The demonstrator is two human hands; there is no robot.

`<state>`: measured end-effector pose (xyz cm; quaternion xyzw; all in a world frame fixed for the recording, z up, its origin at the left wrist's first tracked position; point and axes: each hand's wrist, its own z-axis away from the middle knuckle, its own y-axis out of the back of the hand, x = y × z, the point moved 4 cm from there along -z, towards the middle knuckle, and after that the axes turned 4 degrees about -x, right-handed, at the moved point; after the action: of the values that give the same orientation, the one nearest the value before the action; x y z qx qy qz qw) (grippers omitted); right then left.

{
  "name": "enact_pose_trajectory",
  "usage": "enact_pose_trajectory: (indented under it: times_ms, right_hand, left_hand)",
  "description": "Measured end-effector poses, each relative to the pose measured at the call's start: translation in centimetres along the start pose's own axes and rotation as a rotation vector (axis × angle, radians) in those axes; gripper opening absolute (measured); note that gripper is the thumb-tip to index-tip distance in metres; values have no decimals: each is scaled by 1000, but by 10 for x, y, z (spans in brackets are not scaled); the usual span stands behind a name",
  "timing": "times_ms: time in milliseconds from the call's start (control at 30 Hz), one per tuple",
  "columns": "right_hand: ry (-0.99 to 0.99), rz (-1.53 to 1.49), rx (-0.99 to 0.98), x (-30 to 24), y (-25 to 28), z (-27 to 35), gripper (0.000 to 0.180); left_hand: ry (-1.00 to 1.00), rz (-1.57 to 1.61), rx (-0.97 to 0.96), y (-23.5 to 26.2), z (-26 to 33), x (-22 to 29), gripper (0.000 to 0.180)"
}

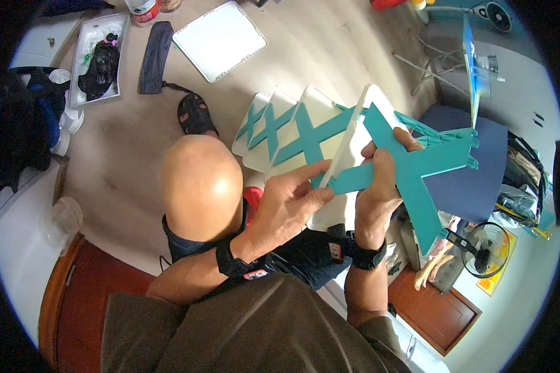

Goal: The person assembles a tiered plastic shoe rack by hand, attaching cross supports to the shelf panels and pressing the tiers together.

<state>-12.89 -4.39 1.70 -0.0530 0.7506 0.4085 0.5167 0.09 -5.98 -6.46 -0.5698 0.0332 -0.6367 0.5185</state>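
A multi-tier folding-style rack of white shelf panels [353, 146] joined by teal X-shaped side frames [306, 142] lies across in front of me, stretching away to the upper left. My right hand [384, 177] grips the nearest teal X-shaped frame [417, 165], thumb over its crossing and fingers behind it. One arm of this frame meets the nearest white panel. At that panel's lower edge, my left hand [290, 200] pinches the corner beside the frame's end with thumb and forefinger. Free pegged ends of the frame point right. The frame partly hides the right fingers.
A loose white panel [220, 41] lies on the floor ahead. Left of it are a dark folded cloth [156, 57] and a white tray [74, 87] holding a black bag. My bent knee [202, 183] is left of the rack. A fan [486, 250] stands right.
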Motion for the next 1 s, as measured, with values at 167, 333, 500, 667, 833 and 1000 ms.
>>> enact_pose_trajectory:
  times_ms: [167, 333, 500, 667, 833, 1000]
  right_hand:
    - [14, -29, 24, 3, 1, 0, 34]
    - [-17, -61, 34, 4, -3, 1, 35]
    - [-89, -64, 52, -5, 0, -1, 36]
    - [-9, -32, 69, 4, 1, -3, 35]
    - [-79, -127, 77, 2, 1, 1, 33]
    - [-69, -76, 71, 4, 0, 1, 29]
  left_hand:
    - [67, -289, 26, 1, -4, 24, 35]
    - [-166, -901, 89, 2, -27, 50, 25]
    - [-509, -989, 344, 0, -84, 59, 30]
    - [-200, -117, -170, -9, -111, 22, 39]
    - [-263, -68, -149, -11, -103, 27, 41]
    - [-209, -17, -119, -13, -105, 24, 36]
